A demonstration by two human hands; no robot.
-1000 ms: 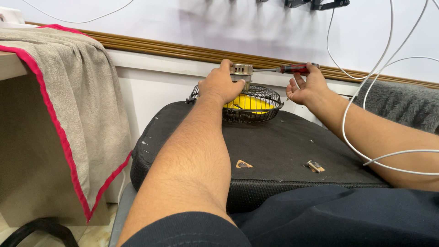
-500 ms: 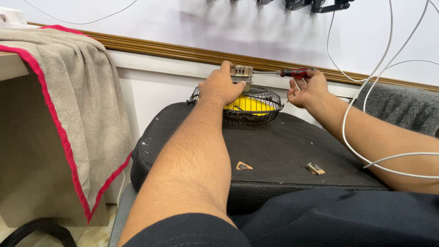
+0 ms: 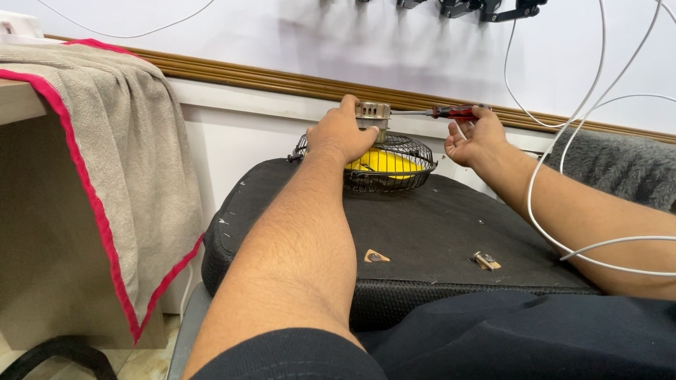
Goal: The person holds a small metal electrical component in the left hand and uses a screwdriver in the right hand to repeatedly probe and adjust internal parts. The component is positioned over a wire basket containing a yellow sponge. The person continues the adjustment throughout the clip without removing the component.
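Head view: left hand [image 3: 343, 134] grips fan motor [image 3: 372, 112]; right hand [image 3: 475, 137] pinches screwdriver [image 3: 451, 111].

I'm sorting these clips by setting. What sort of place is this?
Probably a small home repair spot or informal workshop. The left hand steadies a small fan with a wire cage and yellow blades on a black cushion, the right hand holds a screwdriver, and white cables hang from the wall.

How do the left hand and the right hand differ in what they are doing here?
The left hand lies palm down on the wire fan guard, steadying the metal motor; the right hand is raised beside it, palm turned inward. The left hand grips the motor, the right hand holds a red-handled screwdriver. Both reach forward over the black cushion.
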